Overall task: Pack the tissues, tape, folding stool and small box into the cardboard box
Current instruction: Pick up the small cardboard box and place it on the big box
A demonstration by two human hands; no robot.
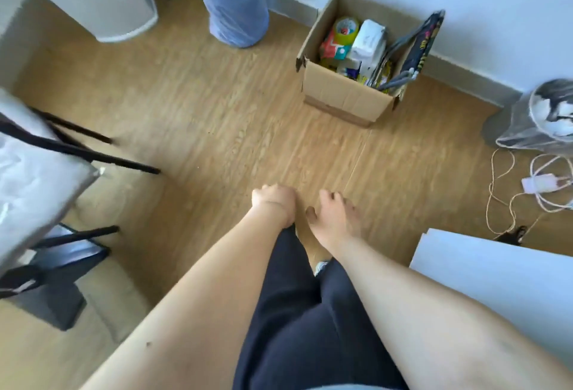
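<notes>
**Both hands empty above the floor, packed box by the wall**

Two bare forearms are seen stretched forward over dark trousers, nearest the camera. The left hand (274, 203) is curled into a loose fist with the fingers drawn together, and nothing is seen clamped in it. The right hand (335, 214) is held with the fingers slightly apart and bent downward, and nothing is gripped. Both hands are held above the light wooden plank floor (217, 104), close beside each other but apart.

Well beyond the hands, the open brown cardboard box (344, 91) is set on the floor near the white wall. Inside it, a roll of yellowish tape (347, 28) is seen at the far left, a white plastic-wrapped pack of tissues (369, 39) just beside it, and a dark patterned folding stool (418, 45) is leaned upright against the right side, protruding above the rim. Small colourful packages are seen lower down; the small box cannot be told apart among them.
</notes>
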